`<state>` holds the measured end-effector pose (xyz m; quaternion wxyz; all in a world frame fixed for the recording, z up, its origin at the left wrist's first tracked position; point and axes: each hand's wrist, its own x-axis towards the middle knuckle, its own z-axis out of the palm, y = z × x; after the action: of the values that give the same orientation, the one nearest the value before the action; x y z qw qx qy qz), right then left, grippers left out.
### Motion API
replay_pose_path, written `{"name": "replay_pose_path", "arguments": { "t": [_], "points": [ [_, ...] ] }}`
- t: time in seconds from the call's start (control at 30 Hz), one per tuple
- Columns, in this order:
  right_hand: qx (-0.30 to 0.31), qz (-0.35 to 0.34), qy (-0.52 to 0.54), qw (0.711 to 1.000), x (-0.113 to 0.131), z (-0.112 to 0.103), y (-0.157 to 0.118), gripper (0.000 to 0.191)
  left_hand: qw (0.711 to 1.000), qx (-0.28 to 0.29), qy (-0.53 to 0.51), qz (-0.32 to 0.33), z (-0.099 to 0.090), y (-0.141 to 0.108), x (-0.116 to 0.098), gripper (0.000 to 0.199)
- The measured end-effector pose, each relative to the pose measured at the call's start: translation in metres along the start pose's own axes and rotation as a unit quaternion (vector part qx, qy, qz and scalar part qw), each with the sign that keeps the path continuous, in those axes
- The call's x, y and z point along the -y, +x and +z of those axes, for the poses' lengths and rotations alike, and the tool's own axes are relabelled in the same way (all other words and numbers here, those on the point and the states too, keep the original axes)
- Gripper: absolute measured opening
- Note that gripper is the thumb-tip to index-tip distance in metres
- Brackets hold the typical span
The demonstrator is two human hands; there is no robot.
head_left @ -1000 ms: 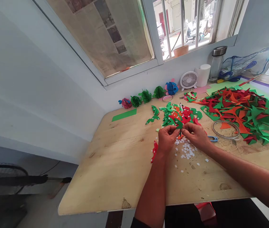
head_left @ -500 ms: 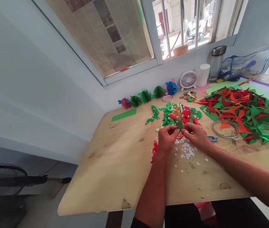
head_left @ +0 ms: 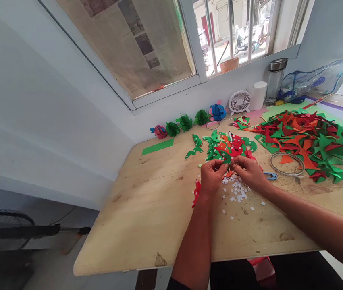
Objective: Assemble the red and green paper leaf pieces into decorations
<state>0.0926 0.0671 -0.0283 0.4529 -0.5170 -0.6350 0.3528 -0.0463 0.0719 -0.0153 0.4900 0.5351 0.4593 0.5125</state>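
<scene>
Between my two hands is a small green paper cutout (head_left: 226, 157), curved in shape. My left hand (head_left: 213, 174) pinches its near left side. My right hand (head_left: 248, 171) has thumb and forefinger closed at its right edge; whether a tiny white square is between those fingertips I cannot make out. Just beyond lies a heap of green, red and orange cutouts (head_left: 236, 141), many dotted with white squares. Below my hands, small white paper squares (head_left: 238, 192) are scattered on the wood. A red cutout with white dots (head_left: 196, 193) lies left of my left wrist, and green cutouts (head_left: 194, 150) lie farther back.
A large pile of coloured paper scraps (head_left: 313, 141) covers the table's right side, with a roll of tape (head_left: 287, 164) before it. Blue-handled scissors (head_left: 270, 176) lie beside my right hand. Paper fish (head_left: 185, 122), a small fan (head_left: 240, 102) and a glass bottle (head_left: 275, 82) line the wall.
Both hands stay almost in place. The green cutout has tilted slightly between my fingers, and the right fingertips have shifted a little at its edge.
</scene>
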Motion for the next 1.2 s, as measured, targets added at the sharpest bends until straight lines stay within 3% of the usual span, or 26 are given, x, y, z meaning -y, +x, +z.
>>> {"name": "replay_pose_path", "arguments": {
  "t": [0.17, 0.77, 1.2],
  "points": [
    [0.002, -0.011, -0.011, 1.000, 0.0015, 0.0008, -0.0007, 0.013, 0.997, -0.045, 0.051, 0.034, 0.0031, -0.0023, -0.0052, 0.012],
    [-0.023, 0.000, -0.012, 1.000, 0.0039, 0.0012, -0.0020, 0.020, 0.976, -0.031, 0.169, 0.133, 0.0020, -0.0039, 0.0014, 0.011],
    [-0.026, 0.023, 0.026, 0.999, 0.0058, 0.0004, -0.0014, 0.021, 0.981, -0.041, 0.147, 0.116, 0.0049, -0.0047, 0.0026, 0.011]
  ]
}}
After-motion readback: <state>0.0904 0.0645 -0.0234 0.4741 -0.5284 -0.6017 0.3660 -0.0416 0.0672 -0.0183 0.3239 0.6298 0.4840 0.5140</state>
